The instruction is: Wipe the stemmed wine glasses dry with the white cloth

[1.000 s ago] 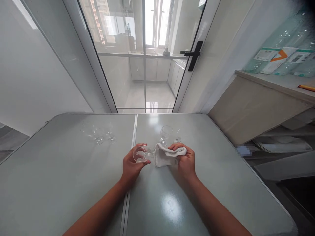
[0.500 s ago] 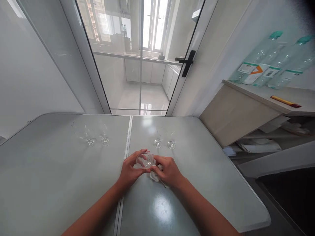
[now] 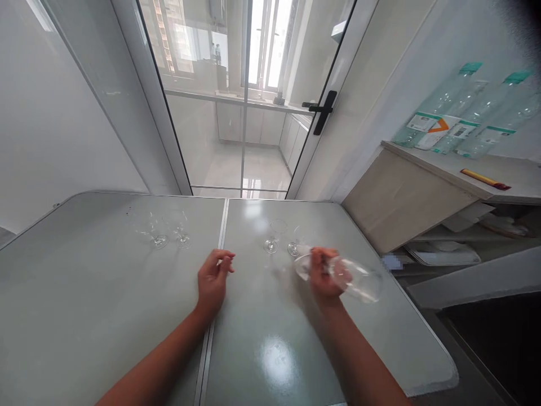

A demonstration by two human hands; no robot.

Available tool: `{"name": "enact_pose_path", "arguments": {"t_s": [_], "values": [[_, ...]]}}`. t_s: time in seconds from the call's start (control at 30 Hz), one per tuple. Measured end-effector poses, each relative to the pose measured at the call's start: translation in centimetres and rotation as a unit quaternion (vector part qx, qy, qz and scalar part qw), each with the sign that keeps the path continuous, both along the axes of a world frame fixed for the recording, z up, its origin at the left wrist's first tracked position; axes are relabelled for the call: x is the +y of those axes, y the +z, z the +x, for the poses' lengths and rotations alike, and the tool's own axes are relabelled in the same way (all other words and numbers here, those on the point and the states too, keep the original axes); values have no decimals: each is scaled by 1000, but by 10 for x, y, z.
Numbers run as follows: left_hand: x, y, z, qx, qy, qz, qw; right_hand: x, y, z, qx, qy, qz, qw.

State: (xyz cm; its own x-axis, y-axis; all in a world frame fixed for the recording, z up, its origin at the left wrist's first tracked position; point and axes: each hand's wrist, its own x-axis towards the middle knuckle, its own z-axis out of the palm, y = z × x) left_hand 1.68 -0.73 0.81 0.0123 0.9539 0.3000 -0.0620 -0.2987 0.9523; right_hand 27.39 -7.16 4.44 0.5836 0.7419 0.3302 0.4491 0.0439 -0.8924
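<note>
My right hand (image 3: 324, 276) is closed round the stem of a clear wine glass (image 3: 359, 280), tilted on its side above the table. The bowl points right and the round foot shows left of my fingers. My left hand (image 3: 212, 282) is over the table's middle seam, its fingers curled in and nothing visible in them. Just beyond my right hand, two more stemmed glasses, a left one (image 3: 271, 245) and a right one (image 3: 293, 248), stand upright. Another pair, an outer glass (image 3: 159, 241) and an inner glass (image 3: 182, 239), stands on the left half.
The pale table (image 3: 127, 316) meets a glazed door (image 3: 243, 101) with a black handle (image 3: 324, 111) at its far edge. On the right, a shelf unit (image 3: 422, 192) holds several clear plastic bottles (image 3: 448, 113) and a yellow-red stick-like packet (image 3: 485, 179).
My left hand has let go of the glass and drawn back left. My right hand has carried the glass to the right and turned it sideways. The white cloth-like wad is no longer plainly visible.
</note>
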Motion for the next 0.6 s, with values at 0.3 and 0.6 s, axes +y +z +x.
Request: {"name": "enact_pose_path", "arguments": {"t_s": [0.3,0.6], "values": [[47,3,-43,58,347,34,935,29,-27,97,-153,-124,-255,947],[66,-10,-58,55,387,-14,920,34,-45,99,-177,-71,-271,943]]}}
